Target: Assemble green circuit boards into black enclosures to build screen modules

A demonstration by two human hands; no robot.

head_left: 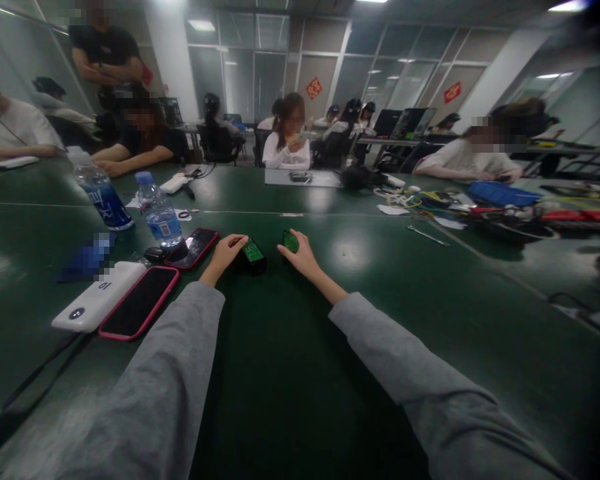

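Note:
My left hand [225, 255] has its fingers closed at the far left edge of a small black case with a green circuit board [253, 251] in its top; the case rests on the dark green table [280, 373]. A short way to the right, my right hand [301, 259] pinches a second green circuit board [291, 241] with a dark edge, thumb on its near face and fingers behind. The two boards are apart. What lies under each hand's fingertips is partly hidden.
Left of my hands lie a phone [193, 249], another phone in a red case [140, 303], a white power bank [100, 297] and two water bottles, one clear [160, 212] and one blue-labelled [103, 193]. A wrench [427, 235] and tangled cables [410, 198] lie right. People sit opposite.

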